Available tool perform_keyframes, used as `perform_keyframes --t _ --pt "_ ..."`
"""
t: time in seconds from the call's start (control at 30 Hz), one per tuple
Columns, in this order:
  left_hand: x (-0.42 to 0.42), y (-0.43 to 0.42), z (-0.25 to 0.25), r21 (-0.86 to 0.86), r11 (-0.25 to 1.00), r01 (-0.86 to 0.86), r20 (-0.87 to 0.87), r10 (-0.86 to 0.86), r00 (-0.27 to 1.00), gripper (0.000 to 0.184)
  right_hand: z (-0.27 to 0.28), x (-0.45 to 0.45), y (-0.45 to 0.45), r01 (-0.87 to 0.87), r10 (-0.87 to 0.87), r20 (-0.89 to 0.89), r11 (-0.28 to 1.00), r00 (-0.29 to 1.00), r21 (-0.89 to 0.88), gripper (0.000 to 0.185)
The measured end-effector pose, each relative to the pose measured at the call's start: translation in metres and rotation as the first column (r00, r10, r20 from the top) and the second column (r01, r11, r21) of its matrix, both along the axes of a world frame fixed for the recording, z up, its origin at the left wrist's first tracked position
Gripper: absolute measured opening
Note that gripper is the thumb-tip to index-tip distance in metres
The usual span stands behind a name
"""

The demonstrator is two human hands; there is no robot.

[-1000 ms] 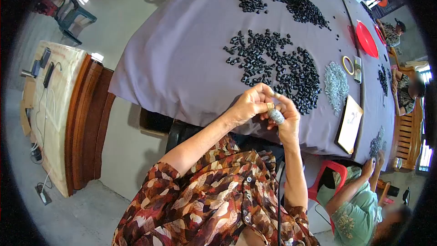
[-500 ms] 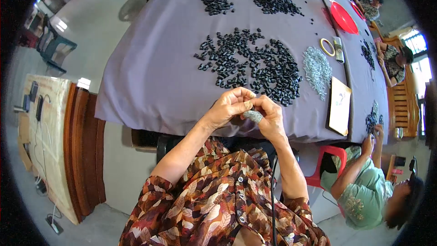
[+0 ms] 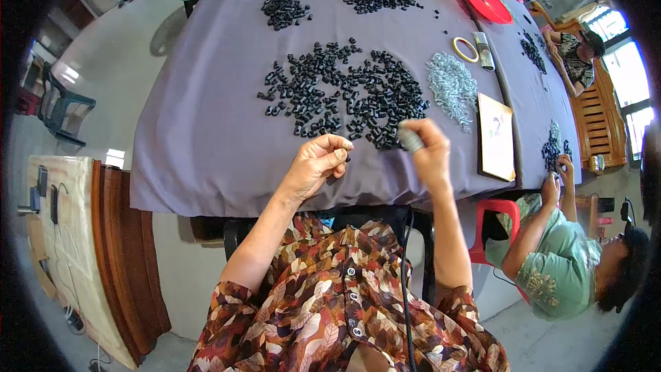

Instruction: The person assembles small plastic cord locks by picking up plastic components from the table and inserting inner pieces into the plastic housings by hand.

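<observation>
Right grip, closure I cannot tell, parts toward black pieces, apparently pausing 2-handed work; left grip stays pinched, contents unclear.

Room left of black pieces

A long table draped in greyish-purple cloth fills the middle and top of the frame. At lower left stands a cabinet with a pale marble-like top and reddish-brown moulded wooden sides. A dark green plastic chair sits at the left edge, on smooth grey floor that shines in patches. At right, a slatted golden-brown wooden bench stands beneath bright, dark-framed windows; a red plastic chair stands at lower right.
</observation>
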State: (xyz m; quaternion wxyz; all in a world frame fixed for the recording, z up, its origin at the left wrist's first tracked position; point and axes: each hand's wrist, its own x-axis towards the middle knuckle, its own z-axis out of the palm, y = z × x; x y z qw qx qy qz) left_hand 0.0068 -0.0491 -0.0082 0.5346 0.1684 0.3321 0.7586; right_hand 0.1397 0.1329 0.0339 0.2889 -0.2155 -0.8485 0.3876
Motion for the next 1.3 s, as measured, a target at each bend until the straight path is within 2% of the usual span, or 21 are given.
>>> perform_keyframes --t 0.03,0.1,0.3,0.4,0.6,0.73,0.83,0.97,1.1,1.23,1.3 --pt "0.0 0.0 -0.001 0.012 1.0 -0.004 0.015 0.004 1.0 0.007 -0.002 0.003 0.02 0.128 -0.129 -0.016 0.99 0.991 -0.06 0.016" --pt "0.0 0.002 -0.003 0.036 0.999 -0.015 0.042 0.014 0.999 0.007 -0.009 0.011 0.063 0.224 -0.247 0.081 0.949 0.966 0.223 0.018" --pt "0.0 0.002 -0.003 0.04 0.998 -0.039 0.034 0.037 0.999 0.007 -0.028 0.011 0.107 0.248 -0.371 0.208 0.857 0.905 0.451 0.02" --pt "0.001 0.002 -0.005 0.038 0.998 -0.047 0.038 0.045 0.998 0.007 -0.025 0.008 0.103 0.249 -0.392 0.248 0.852 0.886 0.46 0.018" --pt "-0.003 0.0 -0.008 0.082 0.997 -0.004 0.054 -0.001 0.999 0.01 -0.03 0.023 0.097 0.244 -0.328 0.228 0.912 0.917 0.329 0.011" --pt "-0.004 0.003 -0.013 0.112 0.994 -0.011 0.066 0.004 0.998 0.01 -0.034 0.035 0.111 0.27 -0.34 0.14 0.89 0.93 0.368 0.011" --pt "-0.004 0.002 -0.01 0.097 0.995 -0.005 0.068 -0.001 0.998 0.01 -0.033 0.037 0.11 0.29 -0.327 0.139 0.928 0.935 0.236 0.012" --pt "-0.004 0.002 -0.008 0.091 0.996 -0.001 0.058 -0.004 0.998 0.01 -0.02 0.026 0.096 0.191 -0.261 0.208 0.934 0.943 0.303 0.015" --pt "-0.004 0.001 -0.005 0.084 0.996 -0.003 0.058 -0.002 0.998 0.009 -0.028 0.02 0.105 0.123 -0.258 0.25 0.883 0.933 0.452 0.016" --pt "-0.005 0.002 -0.009 0.088 0.996 0.002 0.059 -0.007 0.998 0.006 -0.024 0.016 0.1 0.044 -0.289 0.374 0.837 0.881 0.545 0.02" --pt "-0.005 0.001 -0.008 0.092 0.996 -0.012 0.065 0.006 0.998 0.005 -0.034 0.018 0.102 0.033 -0.268 0.326 0.815 0.907 0.579 0.019"
